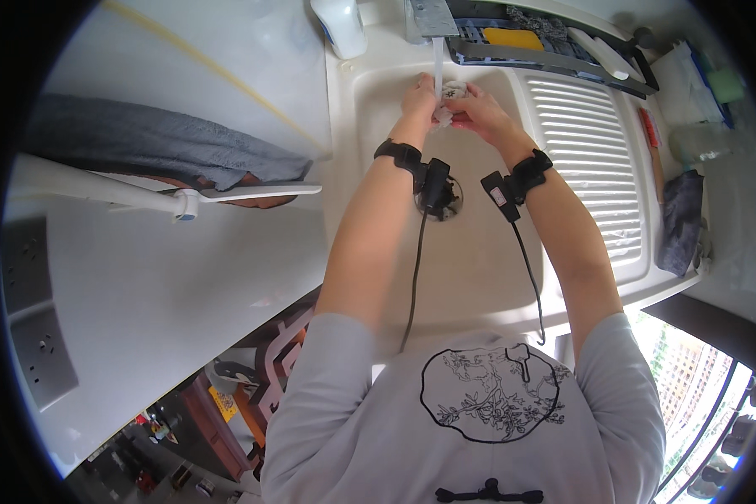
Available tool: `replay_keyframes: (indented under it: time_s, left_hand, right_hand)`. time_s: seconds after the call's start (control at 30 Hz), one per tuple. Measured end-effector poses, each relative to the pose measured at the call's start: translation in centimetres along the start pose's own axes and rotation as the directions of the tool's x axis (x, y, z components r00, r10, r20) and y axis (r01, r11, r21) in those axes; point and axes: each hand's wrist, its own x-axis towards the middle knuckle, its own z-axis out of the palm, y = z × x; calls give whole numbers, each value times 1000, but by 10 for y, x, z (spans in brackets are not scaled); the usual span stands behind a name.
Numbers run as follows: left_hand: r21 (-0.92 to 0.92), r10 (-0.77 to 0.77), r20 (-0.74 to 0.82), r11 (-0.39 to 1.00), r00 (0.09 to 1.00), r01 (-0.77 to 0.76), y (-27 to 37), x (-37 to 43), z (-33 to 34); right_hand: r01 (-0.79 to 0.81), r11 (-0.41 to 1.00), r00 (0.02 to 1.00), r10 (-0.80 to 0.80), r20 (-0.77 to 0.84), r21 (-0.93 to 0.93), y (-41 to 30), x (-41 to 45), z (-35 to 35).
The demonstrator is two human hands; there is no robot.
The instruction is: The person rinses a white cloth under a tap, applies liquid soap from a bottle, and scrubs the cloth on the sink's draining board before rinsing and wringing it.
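Observation:
Water runs from the metal faucet (433, 19) into the white sink basin (378, 208). Beneath the stream, my right hand (486, 116) grips a small wet white cloth item (455, 90) with a dark mark on it. My left hand (419, 104) is at the item's left side, close against the stream; its fingertips are partly hidden, so its grip cannot be told. Both wrists wear black straps with small cabled devices. The drain (446, 200) lies below, partly covered by the left device.
A ribbed drainboard (586, 157) adjoins the basin's right side. Behind stands a dark rack (554, 60) with a yellow sponge (513, 39). A white bottle (341, 28) is at the back left. A red-headed brush (650, 135) and grey cloth (680, 220) lie far right.

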Motion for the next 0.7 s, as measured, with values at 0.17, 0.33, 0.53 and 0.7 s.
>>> replay_keyframes:
  time_s: [0.17,0.33,0.53,0.7]
  left_hand:
    - [14,-33,234,999,972,30,5,-33,-29]
    - [58,-24,215,998,976,11,8,-47,-45]
    - [171,64,53,983,997,-73,6,-55,-47]
    - [243,210,-61,951,976,-189,1,-50,-50]
  right_hand:
    - [-6,1000,998,7,56,-30,2,2,-1]
    - [46,990,995,-57,-77,-135,15,8,4]
    - [75,987,975,-102,-198,-140,11,7,6]
    - [55,994,962,-78,-261,-93,5,2,4]
